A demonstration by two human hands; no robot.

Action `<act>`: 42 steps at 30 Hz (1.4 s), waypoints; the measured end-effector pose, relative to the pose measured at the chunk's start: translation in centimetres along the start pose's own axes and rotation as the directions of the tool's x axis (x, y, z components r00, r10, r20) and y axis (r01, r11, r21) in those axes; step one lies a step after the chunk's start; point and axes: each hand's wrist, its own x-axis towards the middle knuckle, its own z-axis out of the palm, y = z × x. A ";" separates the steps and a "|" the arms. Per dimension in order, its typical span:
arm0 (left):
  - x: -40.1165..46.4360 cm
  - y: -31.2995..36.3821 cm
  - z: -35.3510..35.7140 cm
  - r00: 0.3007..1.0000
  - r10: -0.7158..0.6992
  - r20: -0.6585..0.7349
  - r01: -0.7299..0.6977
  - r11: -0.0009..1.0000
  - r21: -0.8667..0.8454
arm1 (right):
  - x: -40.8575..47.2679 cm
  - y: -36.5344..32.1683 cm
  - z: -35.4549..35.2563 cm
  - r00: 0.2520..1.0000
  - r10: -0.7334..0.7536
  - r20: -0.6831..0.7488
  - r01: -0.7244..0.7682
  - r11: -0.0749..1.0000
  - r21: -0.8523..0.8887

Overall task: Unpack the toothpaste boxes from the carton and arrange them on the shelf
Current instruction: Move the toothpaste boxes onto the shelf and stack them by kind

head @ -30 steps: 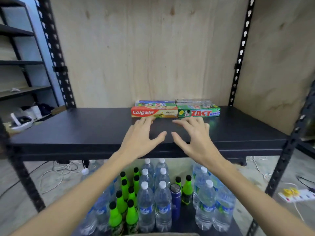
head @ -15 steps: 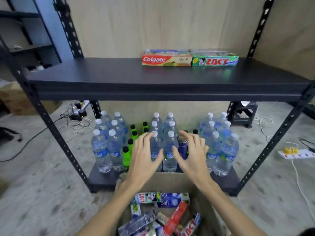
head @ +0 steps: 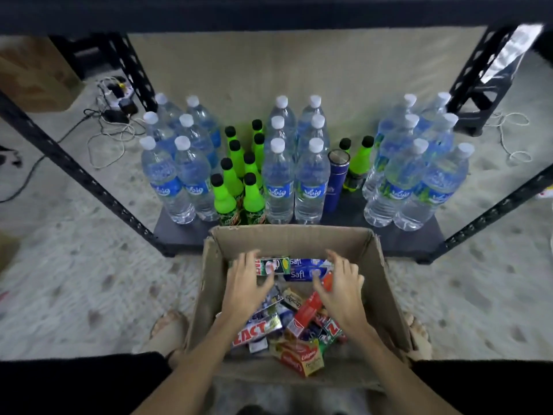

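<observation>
An open cardboard carton point(head: 294, 236) stands on the floor between my feet, holding several jumbled toothpaste boxes. My left hand point(head: 247, 284) reaches inside with fingers spread, its fingertips at a green box point(head: 276, 265) lying across the far end. My right hand point(head: 341, 284) is also in the carton, fingers spread over blue Safi boxes point(head: 302, 274) and a red box point(head: 306, 310). Neither hand grips anything. A ZACT box point(head: 254, 330) and Colgate boxes point(head: 302, 356) lie nearer me. The upper shelf's front edge point(head: 269, 13) runs across the top.
The bottom shelf point(head: 179, 232) behind the carton carries several water bottles point(head: 278, 175), green soda bottles point(head: 224, 199) and a blue flask point(head: 336, 181). Black shelf posts point(head: 74, 172) slant at both sides. Cables and a power strip point(head: 115, 94) lie on the floor at left.
My view dropped from the upper shelf to the carton. Both hands came down from the shelf edge and moved into the carton, over the boxes.
</observation>
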 end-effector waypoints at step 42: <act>5.6 -4.4 2.6 0.947 0.309 0.092 -0.322 0.909 0.263 | 4.0 5.3 -0.7 0.914 -0.309 0.264 0.363 0.912 -0.189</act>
